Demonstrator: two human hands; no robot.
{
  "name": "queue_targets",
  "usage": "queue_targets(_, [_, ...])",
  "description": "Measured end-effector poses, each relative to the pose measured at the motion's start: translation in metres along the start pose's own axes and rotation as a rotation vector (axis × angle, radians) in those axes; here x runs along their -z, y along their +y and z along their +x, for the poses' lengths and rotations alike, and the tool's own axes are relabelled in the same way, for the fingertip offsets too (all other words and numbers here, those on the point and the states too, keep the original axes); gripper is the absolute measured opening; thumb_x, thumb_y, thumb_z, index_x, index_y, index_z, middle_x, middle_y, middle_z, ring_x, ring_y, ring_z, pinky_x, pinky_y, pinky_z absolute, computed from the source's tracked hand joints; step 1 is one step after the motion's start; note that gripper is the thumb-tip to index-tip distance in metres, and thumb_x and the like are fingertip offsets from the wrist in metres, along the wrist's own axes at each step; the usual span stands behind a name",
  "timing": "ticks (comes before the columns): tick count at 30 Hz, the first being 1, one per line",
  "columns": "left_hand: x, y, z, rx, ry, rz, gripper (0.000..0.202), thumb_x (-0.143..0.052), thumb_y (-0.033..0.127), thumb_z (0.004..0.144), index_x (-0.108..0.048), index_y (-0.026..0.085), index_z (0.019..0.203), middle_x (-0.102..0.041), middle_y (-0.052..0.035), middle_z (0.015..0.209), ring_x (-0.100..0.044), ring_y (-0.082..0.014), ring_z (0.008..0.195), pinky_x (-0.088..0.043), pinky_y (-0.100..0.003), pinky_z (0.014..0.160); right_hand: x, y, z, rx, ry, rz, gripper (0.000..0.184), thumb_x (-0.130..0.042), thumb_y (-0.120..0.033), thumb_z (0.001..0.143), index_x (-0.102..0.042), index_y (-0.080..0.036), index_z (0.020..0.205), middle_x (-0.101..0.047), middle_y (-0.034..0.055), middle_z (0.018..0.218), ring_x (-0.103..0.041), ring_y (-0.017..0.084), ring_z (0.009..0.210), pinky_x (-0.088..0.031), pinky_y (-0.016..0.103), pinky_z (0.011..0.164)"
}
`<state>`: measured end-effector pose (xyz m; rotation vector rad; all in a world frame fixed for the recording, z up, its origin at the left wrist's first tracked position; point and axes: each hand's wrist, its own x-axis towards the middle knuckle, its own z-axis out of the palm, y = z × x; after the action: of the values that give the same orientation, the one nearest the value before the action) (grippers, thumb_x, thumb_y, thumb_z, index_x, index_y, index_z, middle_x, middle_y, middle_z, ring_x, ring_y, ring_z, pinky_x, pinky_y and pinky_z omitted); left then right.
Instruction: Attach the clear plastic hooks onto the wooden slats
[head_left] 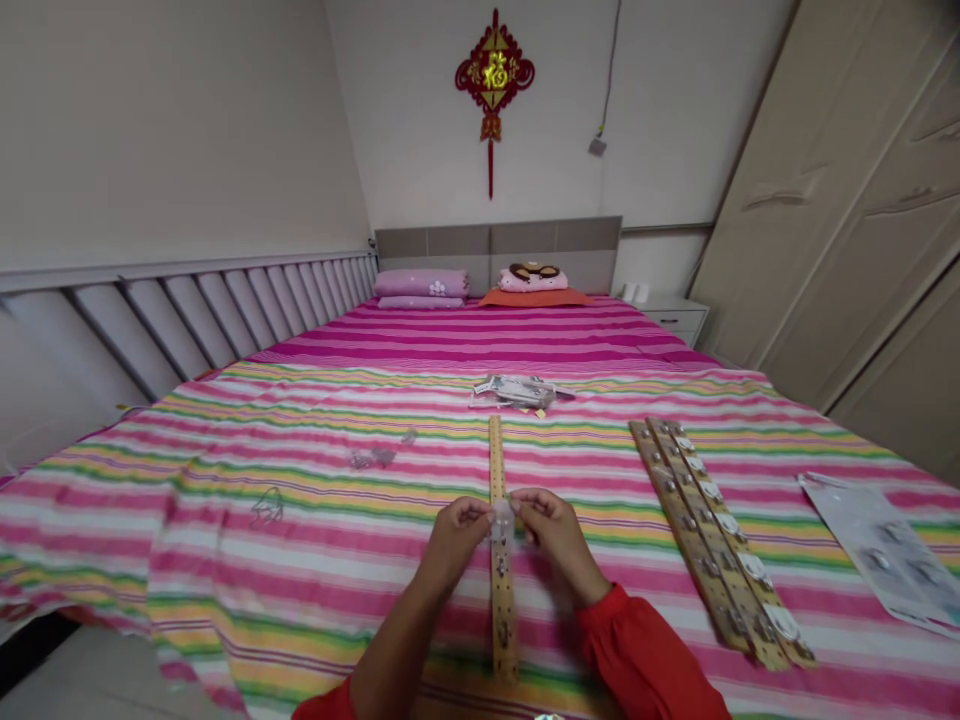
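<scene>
A long narrow wooden strip with small metal fittings lies lengthwise on the striped bedsheet in front of me. My left hand and my right hand are both pinched on a small clear plastic piece held just above the strip's middle. Both sleeves are red.
Several similar wooden strips with white fittings lie side by side on the right. A plastic packet rests at the far right edge, and a pile of small packets sits farther up the bed. Pillows lie at the headboard; a wardrobe stands right.
</scene>
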<state>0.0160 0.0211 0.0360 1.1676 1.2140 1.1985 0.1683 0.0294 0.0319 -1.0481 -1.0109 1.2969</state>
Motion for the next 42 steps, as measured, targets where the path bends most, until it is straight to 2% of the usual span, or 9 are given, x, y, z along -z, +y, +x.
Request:
queue_targets(7, [-0.005, -0.012, 0.022, 0.065, 0.027, -0.024, 0.020, -0.071, 0.030, 0.055, -0.063, 0.014, 0.063, -0.058, 0.0021, 0.051, -0.052, -0.0108, 0.051, -0.042, -0.024, 0.056, 0.001, 0.016, 0.019, -0.017, 0.020, 0.023, 0.028, -0.078, -0.036, 0.051, -0.070, -0.015, 0.067, -0.062, -0.0017, 0.052, -0.041, 0.007, 0.039, -0.029, 0.021, 0.038])
queue_targets(14, [-0.005, -0.030, 0.041, 0.073, 0.051, 0.096, 0.012, -0.065, 0.025, 0.056, -0.063, 0.015, 0.060, -0.062, 0.0006, 0.054, -0.058, -0.0136, 0.056, -0.044, -0.025, 0.059, 0.004, 0.035, 0.031, -0.027, 0.033, 0.025, 0.030, -0.078, -0.035, 0.049, -0.071, -0.014, 0.069, -0.063, 0.0000, 0.052, -0.044, 0.009, 0.042, -0.031, 0.022, 0.040])
queue_targets(27, [-0.005, -0.043, 0.048, 0.095, 0.089, 0.199, 0.006, -0.062, 0.022, 0.057, -0.059, 0.017, 0.057, -0.057, 0.0022, 0.050, -0.054, -0.0131, 0.053, -0.041, -0.024, 0.057, 0.005, 0.058, 0.039, -0.002, 0.061, -0.021, 0.029, -0.077, -0.034, 0.050, -0.067, -0.014, 0.067, -0.057, -0.0035, 0.047, -0.041, 0.008, 0.041, -0.031, 0.023, 0.042])
queue_targets(42, [-0.006, -0.055, 0.050, 0.118, 0.141, 0.238, 0.004, -0.061, 0.017, 0.058, -0.058, 0.018, 0.058, -0.057, 0.0030, 0.051, -0.055, -0.0138, 0.056, -0.041, -0.024, 0.058, 0.009, 0.069, 0.040, 0.029, 0.084, -0.085, 0.029, -0.074, -0.037, 0.051, -0.067, -0.014, 0.068, -0.060, -0.0010, 0.051, -0.049, 0.012, 0.048, -0.037, 0.024, 0.044])
